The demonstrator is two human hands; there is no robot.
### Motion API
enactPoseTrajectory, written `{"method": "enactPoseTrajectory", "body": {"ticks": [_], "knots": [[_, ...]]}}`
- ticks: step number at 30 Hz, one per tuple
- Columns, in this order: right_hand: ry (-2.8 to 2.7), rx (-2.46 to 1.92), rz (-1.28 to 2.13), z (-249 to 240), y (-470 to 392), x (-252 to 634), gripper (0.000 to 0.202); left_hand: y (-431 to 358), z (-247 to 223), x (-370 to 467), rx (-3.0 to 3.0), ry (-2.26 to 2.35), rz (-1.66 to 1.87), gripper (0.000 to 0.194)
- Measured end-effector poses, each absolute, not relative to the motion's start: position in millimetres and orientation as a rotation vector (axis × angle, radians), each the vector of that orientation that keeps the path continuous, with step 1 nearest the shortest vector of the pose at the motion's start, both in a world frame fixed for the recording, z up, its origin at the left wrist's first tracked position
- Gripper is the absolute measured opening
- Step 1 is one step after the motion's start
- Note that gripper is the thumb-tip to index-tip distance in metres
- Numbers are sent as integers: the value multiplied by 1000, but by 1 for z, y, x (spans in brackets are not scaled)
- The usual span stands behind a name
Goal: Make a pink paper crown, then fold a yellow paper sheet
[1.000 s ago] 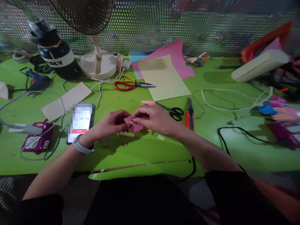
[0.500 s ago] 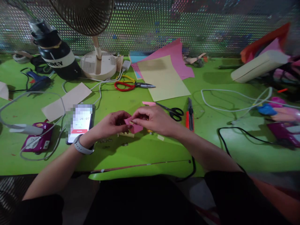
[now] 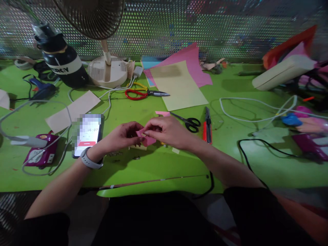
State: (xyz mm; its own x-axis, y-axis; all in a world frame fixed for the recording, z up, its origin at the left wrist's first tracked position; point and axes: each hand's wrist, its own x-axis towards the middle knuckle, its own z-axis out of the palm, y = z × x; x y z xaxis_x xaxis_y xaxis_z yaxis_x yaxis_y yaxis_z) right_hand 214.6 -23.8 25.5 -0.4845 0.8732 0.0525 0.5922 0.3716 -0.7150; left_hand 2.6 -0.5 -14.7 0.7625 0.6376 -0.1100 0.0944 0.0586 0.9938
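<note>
Between my two hands is a small piece of pink paper [image 3: 149, 140], held a little above the green table. My left hand [image 3: 126, 136], with a pale watch strap on the wrist, pinches its left edge. My right hand [image 3: 165, 131] is closed at its upper part, fingertips close to the left thumb. A small tan bit shows at the right fingertips; I cannot make out what it is. Under the hands lie a cream paper strip [image 3: 138, 147] and a small pale scrap [image 3: 175, 150]. A pink strip [image 3: 162, 113] lies just beyond the right hand.
Black scissors [image 3: 192, 123] and a red-handled cutter [image 3: 207, 128] lie right of my hands. Red-and-yellow-handled scissors [image 3: 143, 93] and yellow paper [image 3: 179, 85] are farther back. A phone [image 3: 88, 136] lies left, near a fan base [image 3: 107, 73] and a black bottle [image 3: 65, 63]. Cables cross both sides.
</note>
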Motion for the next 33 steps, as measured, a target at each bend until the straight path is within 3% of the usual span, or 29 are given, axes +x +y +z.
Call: {"method": "enactPoseTrajectory", "body": {"ticks": [9, 18, 28, 33], "knots": [[-2177, -1292, 887, 25, -26, 213, 10, -1, -14, 3, 1476, 644, 462, 23], [-1832, -1215, 904, 24, -19, 229, 25, -4, 1, 4, 1370, 766, 443, 32], [-1810, -1210, 781, 34, -17, 240, 22, 0, -3, 5, 1377, 924, 599, 33], [-1766, -1208, 762, 39, -17, 247, 20, 3, 0, 1, 1396, 1017, 886, 33]]}}
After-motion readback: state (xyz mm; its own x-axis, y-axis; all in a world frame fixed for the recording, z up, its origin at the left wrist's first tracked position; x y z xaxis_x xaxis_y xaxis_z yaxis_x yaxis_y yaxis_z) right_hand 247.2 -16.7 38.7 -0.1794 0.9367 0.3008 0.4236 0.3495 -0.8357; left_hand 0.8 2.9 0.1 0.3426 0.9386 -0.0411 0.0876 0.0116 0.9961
